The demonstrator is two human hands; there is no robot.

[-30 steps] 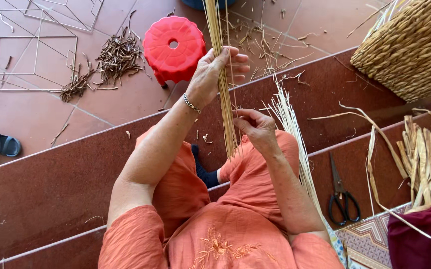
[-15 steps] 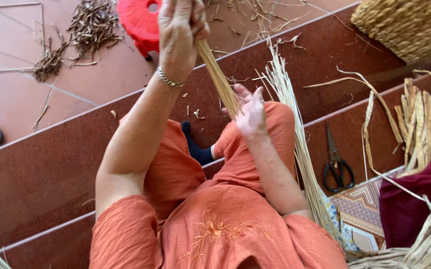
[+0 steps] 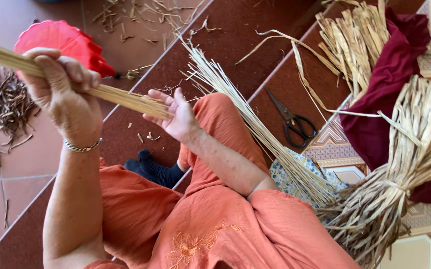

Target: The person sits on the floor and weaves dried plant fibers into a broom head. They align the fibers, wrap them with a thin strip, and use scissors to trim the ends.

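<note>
The landmark here is the red plastic stool, which sits on the floor at the top left. Left of the stool and a bit lower, a heap of dark dry scraps lies on the tiles. Right in front of the stool, the left hand is closed tight around a bundle of thin pale sticks. The bundle runs from the left edge, across the front of the stool, and slants down to the right. A thin metal bracelet goes around that wrist, below the stool. To the right of the stool, the right hand is loosely open, with its fingers spread, and the end of the bundle rests against its palm and fingers. It is not gripping the sticks. Further right from the stool, a fan of loose pale straws lies across the orange-clad knee. Past that, black scissors lie on the dark red step. Far to the right of the stool, a dark red cloth sits among flat dry leaf strips, and below it lies a big tied sheaf of dry leaves
</note>
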